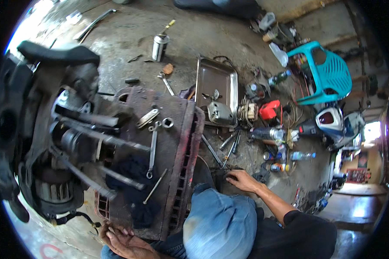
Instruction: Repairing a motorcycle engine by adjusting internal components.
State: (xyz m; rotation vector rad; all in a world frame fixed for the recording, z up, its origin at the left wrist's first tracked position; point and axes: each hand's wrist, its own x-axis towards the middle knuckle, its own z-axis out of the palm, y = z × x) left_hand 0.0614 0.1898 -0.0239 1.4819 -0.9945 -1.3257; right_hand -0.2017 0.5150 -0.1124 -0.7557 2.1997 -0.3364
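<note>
My left hand is palm up at the lower edge, fingers curled and thumb drawn in; what they hold, if anything, cannot be made out. It is near the tip of a dark cable hanging from an engine. Long metal studs stick out of that engine around a piston. Further right, my right hand reaches down beside my denim-covered knee. Its fingers are apart and bent, touching a dark surface. A combination wrench, a socket and a thin rod lie on a worn metal stand.
A dark cloth covers part of the stand. Beyond are a metal tray with an engine cover, a finned cylinder and a can. Bottles, loose tools, a teal chair and a motorcycle fill the right.
</note>
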